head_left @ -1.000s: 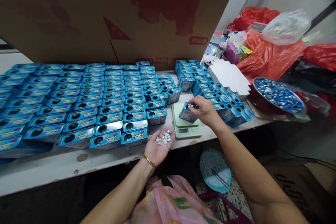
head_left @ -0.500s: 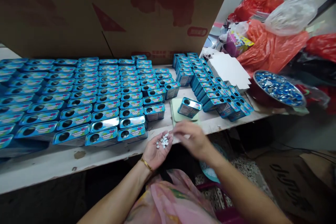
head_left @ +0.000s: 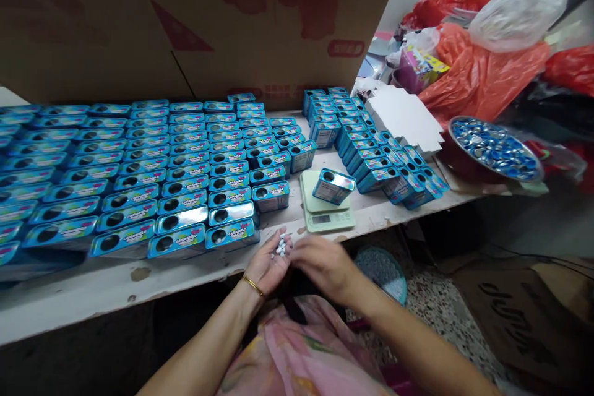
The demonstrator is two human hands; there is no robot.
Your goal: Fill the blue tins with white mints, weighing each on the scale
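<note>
My left hand is cupped palm-up at the table's front edge, holding several small white candies. My right hand is beside it, its fingertips pinching at that pile. Just beyond them one blue tin with a round hole in its top stands on a small pale green scale. Rows of the same blue tins cover the table to the left, and another group of blue tins lies to the right of the scale.
A big cardboard sheet stands behind the tins. A bowl of blue round caps sits at the table's right end, with red plastic bags and white flat cartons behind. A teal basin of white candies lies below on the floor.
My right hand left the tin on the scale and came back to the candies in my left palm. My left hand drew slightly closer and cupped more.
</note>
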